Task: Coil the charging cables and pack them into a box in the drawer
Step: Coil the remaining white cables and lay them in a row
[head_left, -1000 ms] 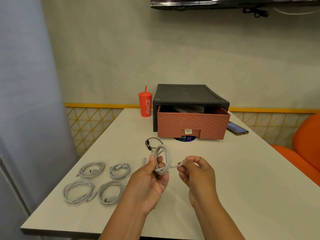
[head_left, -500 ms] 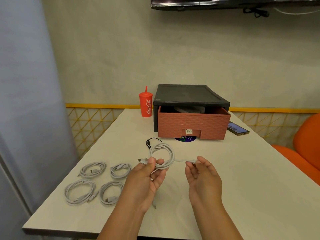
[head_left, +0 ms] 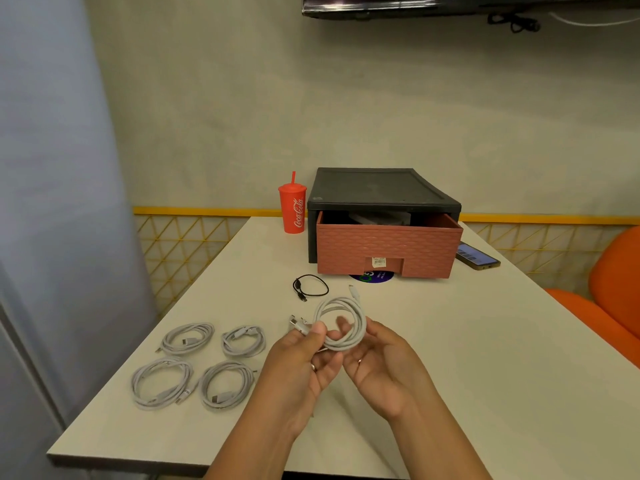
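From the head camera, I judge the coiling mostly done and the packing not begun. Four coiled cables (head_left: pixel 187 338) lie in a loose square on the left of the bench (head_left: pixel 467 358), each a soft, rounded bundle of matte white cord. A fifth white cable (head_left: pixel 358 315) is wound into a loop and held just above the bench between both hands, one plug poking up and another out to the left. My left hand (head_left: pixel 301 365) pinches the loop's left side with thumb and fingers (head_left: pixel 318 329). My right hand (head_left: pixel 384 368) cups it from below, its fingers curled round the right side. A thin glossy black cable (head_left: pixel 310 286) lies only loosely looped beyond them. The brick-textured drawer (head_left: pixel 388 244) stands partly open in its black plastic casing, with a grey box (head_left: pixel 379 218) inside, its contents hidden.
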